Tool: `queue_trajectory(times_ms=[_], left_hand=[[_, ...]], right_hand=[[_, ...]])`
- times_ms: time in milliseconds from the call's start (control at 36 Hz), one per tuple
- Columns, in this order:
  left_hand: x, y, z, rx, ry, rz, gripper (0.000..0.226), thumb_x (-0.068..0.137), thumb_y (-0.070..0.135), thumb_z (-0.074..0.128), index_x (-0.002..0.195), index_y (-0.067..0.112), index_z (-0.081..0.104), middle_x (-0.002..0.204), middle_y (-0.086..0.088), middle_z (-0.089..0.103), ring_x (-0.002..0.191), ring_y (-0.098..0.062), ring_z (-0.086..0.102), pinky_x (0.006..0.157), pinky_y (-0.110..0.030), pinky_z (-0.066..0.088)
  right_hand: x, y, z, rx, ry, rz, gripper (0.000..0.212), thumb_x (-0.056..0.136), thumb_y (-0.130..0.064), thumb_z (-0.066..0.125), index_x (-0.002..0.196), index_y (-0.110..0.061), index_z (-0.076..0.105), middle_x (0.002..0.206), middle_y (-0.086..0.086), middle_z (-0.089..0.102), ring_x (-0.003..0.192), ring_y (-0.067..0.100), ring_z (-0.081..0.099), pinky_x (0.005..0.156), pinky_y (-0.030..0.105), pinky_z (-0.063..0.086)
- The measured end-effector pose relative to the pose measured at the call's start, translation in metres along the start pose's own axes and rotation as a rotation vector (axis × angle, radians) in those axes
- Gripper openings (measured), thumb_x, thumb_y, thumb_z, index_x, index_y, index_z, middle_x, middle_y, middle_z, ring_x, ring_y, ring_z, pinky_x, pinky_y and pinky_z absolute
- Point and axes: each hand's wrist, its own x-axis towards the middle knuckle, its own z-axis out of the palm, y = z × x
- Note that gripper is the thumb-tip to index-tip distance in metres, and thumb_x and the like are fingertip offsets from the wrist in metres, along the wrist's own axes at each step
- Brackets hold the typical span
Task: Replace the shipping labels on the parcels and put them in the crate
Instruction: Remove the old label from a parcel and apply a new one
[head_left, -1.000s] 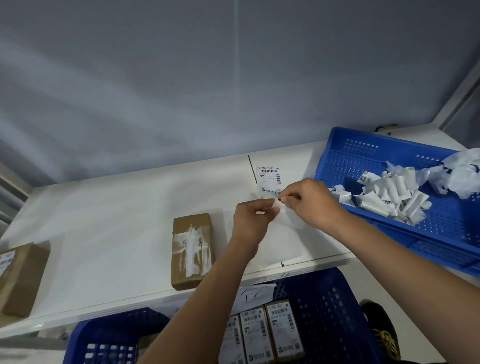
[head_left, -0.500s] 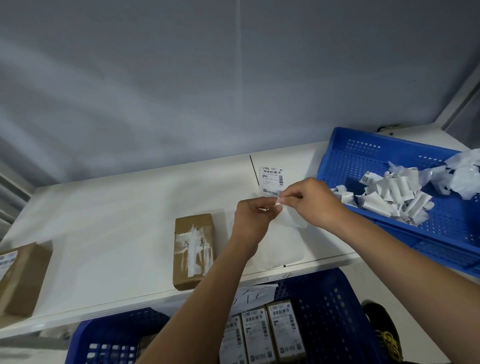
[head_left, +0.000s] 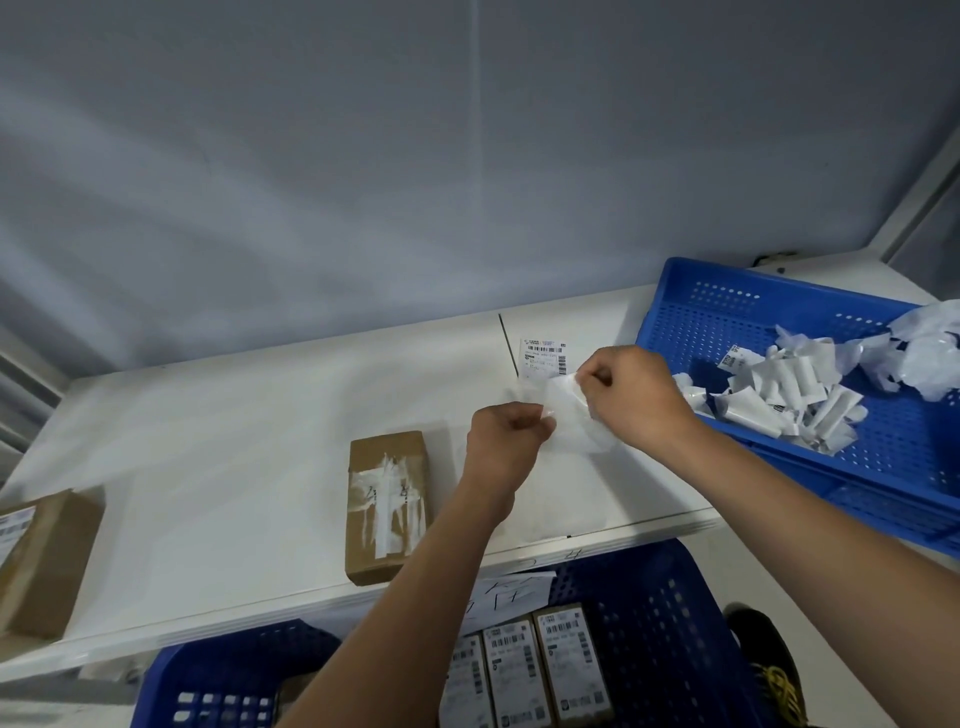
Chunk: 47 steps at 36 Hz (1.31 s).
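L hand (head_left: 506, 434) & R hand (head_left: 631, 397) both pinching translucent backing (head_left: 569, 415), label (head_left: 543, 358) just beyond, stripped parcel (head_left: 387, 506) on table (head_left: 234, 441), crate (head_left: 670, 623) below

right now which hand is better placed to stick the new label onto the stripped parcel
Left. The left hand is nearer the stripped parcel; the right hand, also pinching the label, sits toward the scrap tray.

Soft even light, faint shadows, wide-angle bending at edges, slight overall blur
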Motion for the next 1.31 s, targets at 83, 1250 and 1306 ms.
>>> queue_trajectory(times_ms=[83, 1250, 1306], left_hand=[[0.002, 0.0, -0.001, -0.005, 0.046, -0.059, 0.008, 0.088, 0.016, 0.078, 0.093, 0.01, 0.08, 0.084, 0.001, 0.067, 0.071, -0.012, 0.054, 0.07, -0.023, 0.043], [-0.007, -0.019, -0.011, 0.27, 0.227, -0.142, 0.02, 0.09, 0.013, 0.068, 0.109, 0.01, 0.072, 0.078, 0.002, 0.064, 0.066, -0.015, 0.061, 0.057, -0.021, 0.044], [-0.006, -0.009, -0.017, 0.294, 0.29, -0.098, 0.024, 0.091, 0.014, 0.067, 0.114, 0.01, 0.07, 0.08, -0.001, 0.067, 0.065, -0.015, 0.06, 0.053, -0.022, 0.042]], right_hand=[[0.003, 0.001, -0.007, 0.066, 0.137, 0.038, 0.019, 0.092, -0.008, 0.057, 0.087, -0.007, 0.075, 0.079, 0.0, 0.068, 0.077, 0.017, 0.059, 0.068, 0.022, 0.038], [0.016, 0.0, -0.05, 0.189, 0.666, 0.071, 0.024, 0.096, -0.014, 0.05, 0.106, -0.005, 0.069, 0.096, 0.012, 0.072, 0.091, 0.03, 0.064, 0.082, 0.041, 0.05], [0.015, -0.003, -0.048, 0.184, 0.651, 0.073, 0.024, 0.096, -0.013, 0.05, 0.106, -0.004, 0.069, 0.095, 0.013, 0.071, 0.09, 0.03, 0.063, 0.08, 0.039, 0.049]])
